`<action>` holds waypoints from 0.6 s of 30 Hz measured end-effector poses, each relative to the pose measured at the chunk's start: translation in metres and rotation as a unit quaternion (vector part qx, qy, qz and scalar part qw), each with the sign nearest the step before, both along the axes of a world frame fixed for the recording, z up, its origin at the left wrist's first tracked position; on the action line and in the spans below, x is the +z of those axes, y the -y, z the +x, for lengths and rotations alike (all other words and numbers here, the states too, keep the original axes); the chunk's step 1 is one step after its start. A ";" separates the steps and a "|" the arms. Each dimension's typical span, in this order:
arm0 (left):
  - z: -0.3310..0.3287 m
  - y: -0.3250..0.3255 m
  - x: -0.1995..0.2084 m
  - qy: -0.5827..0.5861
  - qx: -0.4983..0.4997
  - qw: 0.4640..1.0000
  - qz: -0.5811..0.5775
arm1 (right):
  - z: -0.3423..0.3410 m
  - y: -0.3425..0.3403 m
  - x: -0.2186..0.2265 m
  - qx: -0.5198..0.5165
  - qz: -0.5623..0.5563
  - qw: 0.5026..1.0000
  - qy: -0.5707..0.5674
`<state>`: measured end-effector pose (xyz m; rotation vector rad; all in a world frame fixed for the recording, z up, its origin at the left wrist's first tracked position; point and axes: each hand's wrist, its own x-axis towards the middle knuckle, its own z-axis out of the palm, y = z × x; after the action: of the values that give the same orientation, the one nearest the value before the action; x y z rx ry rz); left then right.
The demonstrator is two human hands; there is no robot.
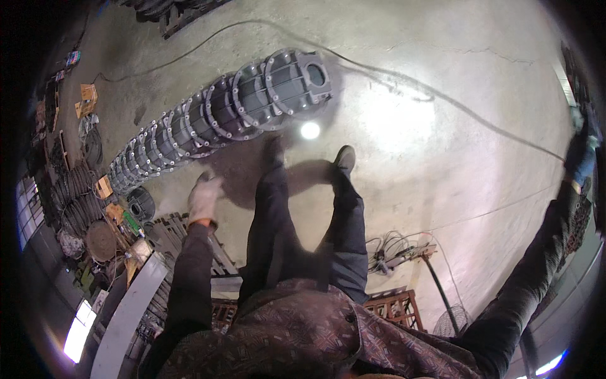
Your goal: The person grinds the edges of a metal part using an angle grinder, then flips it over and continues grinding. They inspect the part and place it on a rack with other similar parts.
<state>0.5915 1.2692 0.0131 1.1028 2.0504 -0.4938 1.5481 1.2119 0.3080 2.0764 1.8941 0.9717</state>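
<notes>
My left hand (205, 197), in a pale glove with darker fingertips, hangs over the floor with its fingers loosely apart and nothing visible in it. Beyond it stretches a long row of grey metal housings (297, 82), ribbed castings with round bolt-holed flanges, set closely one against another. The nearest-right casting has a round opening in its end. Far out at the right rim, my right hand (582, 167) wears a blue glove and seems closed around a dark, long object (576, 139). Its kind is lost in the dim edge. A dark cable (480, 123) runs across the floor up to that hand.
A single round casting (141, 203) lies left of my left hand, near slatted racks (170, 237) and coils (79, 192). By my right leg are a tangle of cables (388, 252), a thin dark pole (445, 287) and a brown metal crate (398, 308). A small cardboard box (86, 101) sits far left.
</notes>
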 end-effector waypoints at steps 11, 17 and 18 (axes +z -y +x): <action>0.156 0.129 0.045 0.206 0.292 0.933 -0.049 | -0.156 -0.032 -0.355 0.095 -0.267 0.820 -0.497; 0.223 0.073 0.063 0.224 0.334 0.913 -0.063 | -0.179 -0.112 -0.388 -0.019 -0.508 0.798 -0.323; 0.226 0.068 0.061 0.241 0.391 0.887 -0.040 | -0.174 -0.125 -0.389 0.006 -0.516 0.798 -0.312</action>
<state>0.8177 1.2008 0.0738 0.2312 1.7984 0.1079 1.3739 1.3365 -0.0809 1.6813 1.9421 -0.7835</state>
